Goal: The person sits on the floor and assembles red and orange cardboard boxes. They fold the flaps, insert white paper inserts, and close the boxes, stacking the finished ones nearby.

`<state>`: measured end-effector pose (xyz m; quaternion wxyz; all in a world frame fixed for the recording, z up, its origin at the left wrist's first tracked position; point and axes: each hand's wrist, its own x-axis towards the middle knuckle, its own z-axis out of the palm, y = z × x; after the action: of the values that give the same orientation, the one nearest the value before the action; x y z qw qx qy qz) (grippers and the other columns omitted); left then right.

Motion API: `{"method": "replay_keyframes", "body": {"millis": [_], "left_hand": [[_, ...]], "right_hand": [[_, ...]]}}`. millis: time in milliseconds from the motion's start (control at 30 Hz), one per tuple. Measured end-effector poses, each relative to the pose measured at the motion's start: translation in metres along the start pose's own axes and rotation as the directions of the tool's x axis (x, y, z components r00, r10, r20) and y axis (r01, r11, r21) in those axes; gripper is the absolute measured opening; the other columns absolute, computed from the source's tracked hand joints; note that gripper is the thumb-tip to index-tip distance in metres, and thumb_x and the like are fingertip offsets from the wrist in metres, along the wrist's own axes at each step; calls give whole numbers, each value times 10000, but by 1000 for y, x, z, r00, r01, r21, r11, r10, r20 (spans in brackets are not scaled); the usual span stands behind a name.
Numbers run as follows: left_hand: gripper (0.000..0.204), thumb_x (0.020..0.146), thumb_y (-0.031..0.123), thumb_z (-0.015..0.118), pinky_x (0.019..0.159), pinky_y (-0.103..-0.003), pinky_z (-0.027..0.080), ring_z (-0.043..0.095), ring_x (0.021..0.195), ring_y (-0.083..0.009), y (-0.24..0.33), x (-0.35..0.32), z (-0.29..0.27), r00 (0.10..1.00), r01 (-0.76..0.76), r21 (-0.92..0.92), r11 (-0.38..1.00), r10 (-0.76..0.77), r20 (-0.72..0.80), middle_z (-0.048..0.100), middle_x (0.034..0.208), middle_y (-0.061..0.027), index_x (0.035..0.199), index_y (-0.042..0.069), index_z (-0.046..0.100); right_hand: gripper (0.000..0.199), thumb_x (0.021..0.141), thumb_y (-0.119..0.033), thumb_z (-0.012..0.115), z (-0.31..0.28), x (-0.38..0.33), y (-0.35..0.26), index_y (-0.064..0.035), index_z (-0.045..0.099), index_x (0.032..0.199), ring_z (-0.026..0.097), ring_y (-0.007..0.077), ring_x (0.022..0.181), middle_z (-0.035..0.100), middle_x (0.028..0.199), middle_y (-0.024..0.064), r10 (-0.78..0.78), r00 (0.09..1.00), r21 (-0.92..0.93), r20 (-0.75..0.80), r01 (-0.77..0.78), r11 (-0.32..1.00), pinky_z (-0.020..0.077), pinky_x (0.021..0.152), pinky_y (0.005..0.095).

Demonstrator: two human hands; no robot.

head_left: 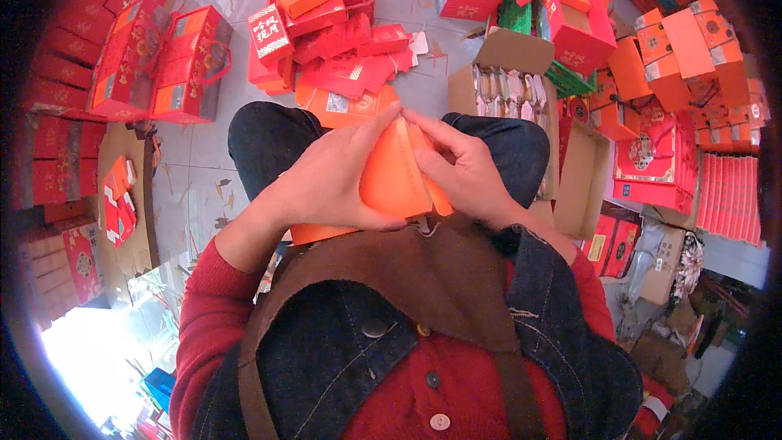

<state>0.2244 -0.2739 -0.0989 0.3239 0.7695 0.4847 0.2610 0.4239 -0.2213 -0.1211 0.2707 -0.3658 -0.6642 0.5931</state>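
Note:
I hold an orange cardboard box piece (pixel 393 179) over my lap, between my knees in dark trousers. My left hand (pixel 330 178) grips its left side, thumb along the lower edge and fingertips up at the top. On the right side my right hand (pixel 460 165) pinches the top and right edge. The fingertips of both hands meet near the upper corner of the orange piece. A further strip of orange card (pixel 322 234) shows below my left hand.
A heap of flat red and orange boxes (pixel 338 49) lies on the floor ahead. An open brown carton of wrapped items (pixel 509 85) stands to the right front. Red gift boxes with handles (pixel 159 61) stack at left, more red and orange packs (pixel 692 57) at right.

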Motion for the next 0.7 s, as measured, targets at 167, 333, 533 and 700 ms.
{"method": "replay_keyframes", "body": {"millis": [167,333,533,700], "left_hand": [[1184,530,409,820,947,-409,385,476,1125,-411,8,5,-3,985,142,58,988,-147,91,433,1270,-267,1407,-23,152],[1216,520,420,825,919,-421,399,505,1063,-420,1,2,4,998,58,95,994,-61,33,459,1223,-288,1409,-29,127],[1199,529,518,792,893,-415,428,519,1036,-426,0,6,7,991,115,143,983,-103,-84,455,1154,-326,1348,-121,193],[1181,531,482,787,867,-409,446,542,1001,-411,2,10,9,986,141,201,969,-119,-115,477,1120,-310,1351,-121,188]], "right_hand": [[388,890,-256,521,3,11,1,-78,534,1234,648,170,833,648,903,195,13,997,-136,-70,-23,990,488,736,294],[393,899,-227,508,2,12,-1,-56,515,1252,608,171,801,629,908,148,65,996,-208,-58,-76,975,470,734,276],[404,910,-122,507,6,6,-7,-46,465,1305,456,57,761,497,836,4,-13,997,-264,-75,-7,964,402,737,193],[389,930,-106,470,12,8,-2,-39,454,1313,452,71,826,480,897,20,18,994,-136,-109,-32,990,386,794,204]]}}
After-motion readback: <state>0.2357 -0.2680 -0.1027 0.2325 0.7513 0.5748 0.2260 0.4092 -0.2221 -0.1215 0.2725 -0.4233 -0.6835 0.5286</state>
